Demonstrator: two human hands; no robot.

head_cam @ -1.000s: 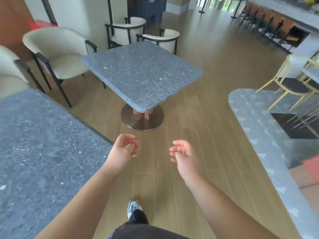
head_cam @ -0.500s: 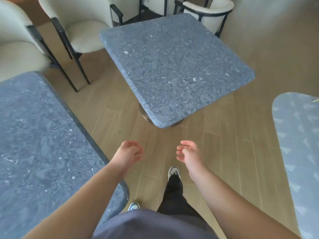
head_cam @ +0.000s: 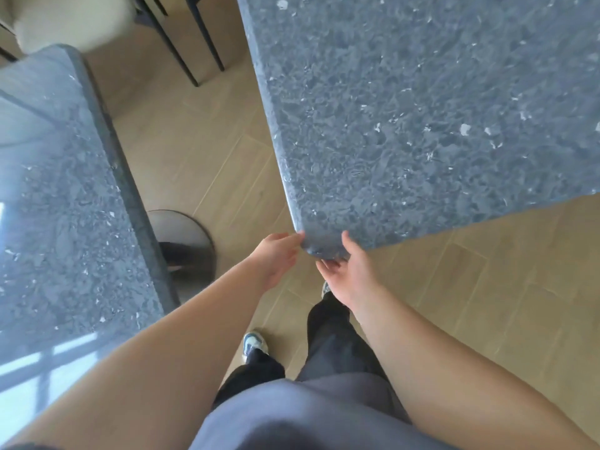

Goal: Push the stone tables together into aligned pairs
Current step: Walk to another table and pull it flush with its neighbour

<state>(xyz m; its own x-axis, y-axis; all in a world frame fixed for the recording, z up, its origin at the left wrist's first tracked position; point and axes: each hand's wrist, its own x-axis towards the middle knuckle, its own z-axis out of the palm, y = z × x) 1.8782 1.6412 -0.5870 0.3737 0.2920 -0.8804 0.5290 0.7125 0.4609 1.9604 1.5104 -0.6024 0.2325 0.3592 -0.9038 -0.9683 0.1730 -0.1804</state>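
Left hand (head_cam: 276,258) touched near corner of right stone table (head_cam: 422,108) | right hand (head_cam: 352,274) cupped same corner, fingers beneath | left stone table (head_cam: 65,196) stood apart.
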